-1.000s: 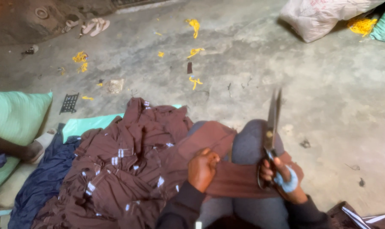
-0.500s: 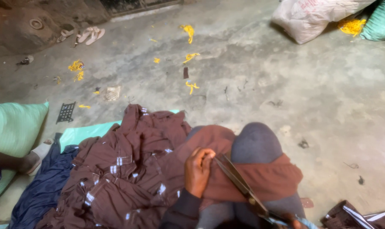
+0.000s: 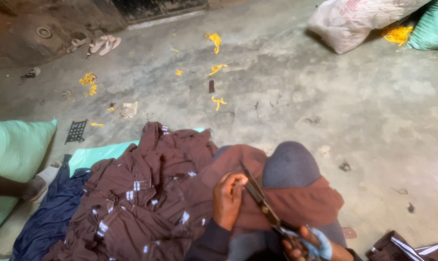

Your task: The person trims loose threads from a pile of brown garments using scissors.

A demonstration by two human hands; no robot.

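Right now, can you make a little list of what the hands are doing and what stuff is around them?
left hand: pinches the brown fabric over the lap
right hand: grips the scissors by the blue handle
scissors blades: point up toward the left hand's fingers
beside the lap: navy cloth, green sack
floor: grey concrete, yellow scraps, sandals

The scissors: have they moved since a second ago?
Yes. The scissors stood blades-up beside the raised knee; now they lie tilted, tips pointing up-left toward the left hand on the maroon cloth, still held by the right hand.
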